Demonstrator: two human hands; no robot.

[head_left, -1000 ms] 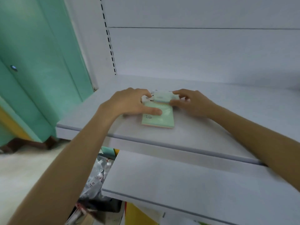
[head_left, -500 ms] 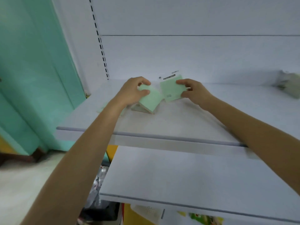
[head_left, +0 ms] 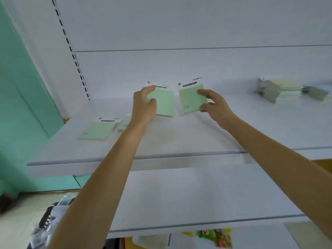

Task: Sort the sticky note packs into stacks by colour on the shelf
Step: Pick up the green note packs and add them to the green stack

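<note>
Two bare arms reach forward and upward over the white shelf [head_left: 179, 141], both forearms nearly straight and converging toward its back. The left hand [head_left: 143, 106] grips a green sticky note pack [head_left: 164, 103] by its left edge, fingers curled over the top corner and the thumb pressed on the front face, so the pack stands nearly upright with its white header card above. Just beside it, apart by a narrow gap, the right hand [head_left: 214, 105] pinches a second green pack [head_left: 190, 99] along its right edge, with fingertips spread on the face near the top corner and further down; its black "STICKY NOTE" label shows on the header. I cannot tell whether either pack's lower edge touches the shelf.

Near the shelf's left end a flat green pack [head_left: 98, 130] lies face up, and another green pack [head_left: 124, 124] lies beside it, partly hidden by the left forearm. Well apart, at the right end, sits a pale yellow stack [head_left: 287, 92] with a blurred bluish pack [head_left: 318, 91] next to it. A lower shelf [head_left: 197, 194] juts out below, and a teal wall [head_left: 21, 105] stands to the left.
</note>
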